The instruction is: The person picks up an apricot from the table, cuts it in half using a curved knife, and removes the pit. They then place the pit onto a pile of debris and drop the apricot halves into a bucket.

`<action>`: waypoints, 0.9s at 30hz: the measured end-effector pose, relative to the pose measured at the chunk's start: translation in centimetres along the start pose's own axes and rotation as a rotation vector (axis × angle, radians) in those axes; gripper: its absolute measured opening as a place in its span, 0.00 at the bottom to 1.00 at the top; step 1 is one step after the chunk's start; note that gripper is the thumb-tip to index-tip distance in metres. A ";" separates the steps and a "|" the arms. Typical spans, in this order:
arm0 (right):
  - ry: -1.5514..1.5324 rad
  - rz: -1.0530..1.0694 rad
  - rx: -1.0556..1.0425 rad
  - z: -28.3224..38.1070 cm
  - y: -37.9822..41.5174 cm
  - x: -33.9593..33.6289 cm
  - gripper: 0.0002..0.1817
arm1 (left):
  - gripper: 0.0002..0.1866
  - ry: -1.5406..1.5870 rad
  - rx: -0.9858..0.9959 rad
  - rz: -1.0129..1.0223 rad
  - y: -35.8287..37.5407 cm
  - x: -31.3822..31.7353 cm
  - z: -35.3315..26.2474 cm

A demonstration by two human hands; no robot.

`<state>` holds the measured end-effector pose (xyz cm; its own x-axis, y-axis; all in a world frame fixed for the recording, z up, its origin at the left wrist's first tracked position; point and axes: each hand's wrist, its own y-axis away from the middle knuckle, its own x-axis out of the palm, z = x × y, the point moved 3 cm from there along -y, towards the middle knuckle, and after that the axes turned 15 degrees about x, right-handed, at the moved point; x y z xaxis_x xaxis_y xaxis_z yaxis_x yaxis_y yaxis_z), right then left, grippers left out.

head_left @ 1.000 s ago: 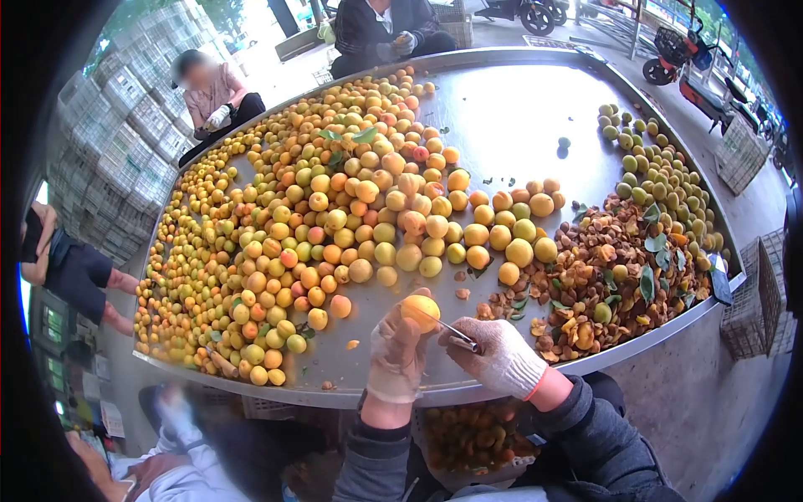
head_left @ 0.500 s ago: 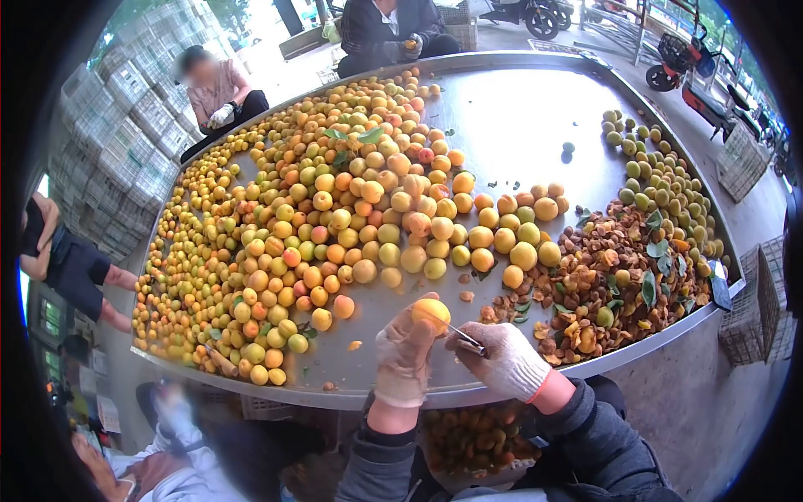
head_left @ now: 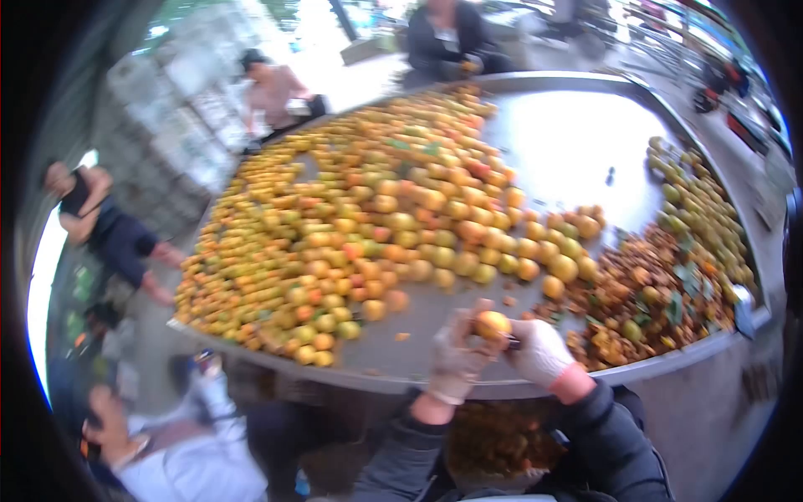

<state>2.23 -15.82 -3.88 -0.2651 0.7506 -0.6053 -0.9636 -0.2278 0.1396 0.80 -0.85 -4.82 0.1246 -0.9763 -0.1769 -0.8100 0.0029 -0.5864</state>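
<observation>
My gloved left hand (head_left: 458,356) holds a yellow-orange fruit (head_left: 492,325) above the near edge of the metal table (head_left: 393,356). Close on its right, my gloved right hand (head_left: 542,351) is closed on a small dark tool (head_left: 513,342), mostly hidden by the fingers and blurred, at the fruit's right side. Beyond my hands a large heap of yellow and orange fruit (head_left: 368,226) spreads over the left and middle of the table. Brown pitted scraps (head_left: 615,297) with leaves lie to the right.
Greener fruit (head_left: 711,205) lines the table's right edge. A person (head_left: 452,42) sits at the far side, another (head_left: 276,92) at the far left. One person (head_left: 104,217) stands left; another (head_left: 184,448) is at the near left. Below the table edge is a container of scraps (head_left: 502,443).
The whole view has shifted and blurred, with the table now farther right. The tool is closer against the fruit, its blade no longer clearly visible. More of the near-left person shows.
</observation>
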 end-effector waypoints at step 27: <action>-1.632 0.180 0.306 -3.8 11.7 1.2 0.02 | 0.22 0.157 -0.414 -0.737 18.5 -16.0 -13.8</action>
<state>-9.20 -19.93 -6.00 0.0699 0.5903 0.8042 -0.8372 -0.4037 0.3691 -24.06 11.85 -1.95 0.6452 -0.7164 0.2655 -0.7008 -0.6934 -0.1678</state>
